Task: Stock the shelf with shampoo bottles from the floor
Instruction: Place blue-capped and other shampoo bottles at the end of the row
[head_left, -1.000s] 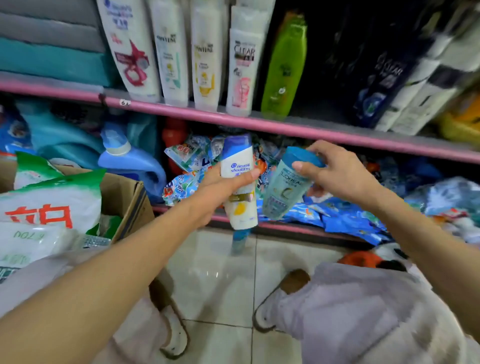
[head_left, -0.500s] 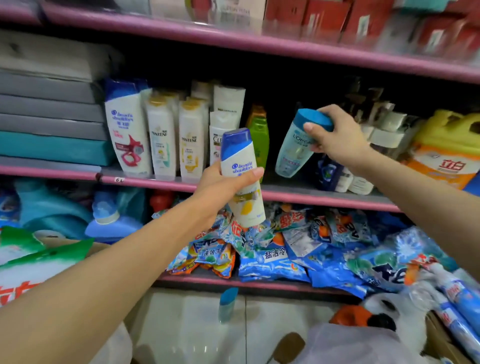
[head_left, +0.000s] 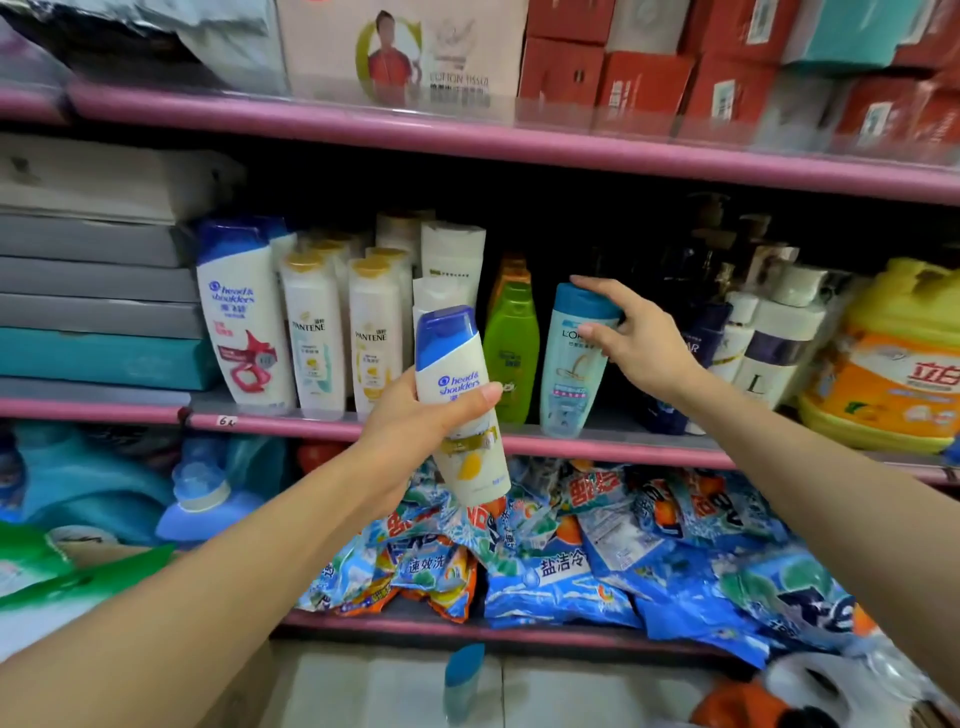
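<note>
My left hand (head_left: 415, 421) grips a white shampoo bottle with a blue cap (head_left: 460, 400), tilted, in front of the middle pink shelf (head_left: 322, 427). My right hand (head_left: 631, 338) holds a pale teal shampoo bottle (head_left: 574, 364) by its blue cap; the bottle stands upright on that shelf, right of a green bottle (head_left: 511, 345). Several white shampoo bottles (head_left: 317, 332) line the shelf to the left. Another blue-capped bottle (head_left: 464, 686) stands on the tiled floor below.
Dark and white pump bottles (head_left: 748, 338) and a yellow detergent jug (head_left: 893, 364) crowd the shelf's right. Grey and teal boxes (head_left: 93, 312) fill its left. Blue detergent bags (head_left: 597, 556) heap on the lower shelf. Red boxes (head_left: 649, 78) sit above.
My right hand has carried the teal bottle up and set it on the middle shelf beside the green bottle. My left hand has risen with the white bottle as my view lifted.
</note>
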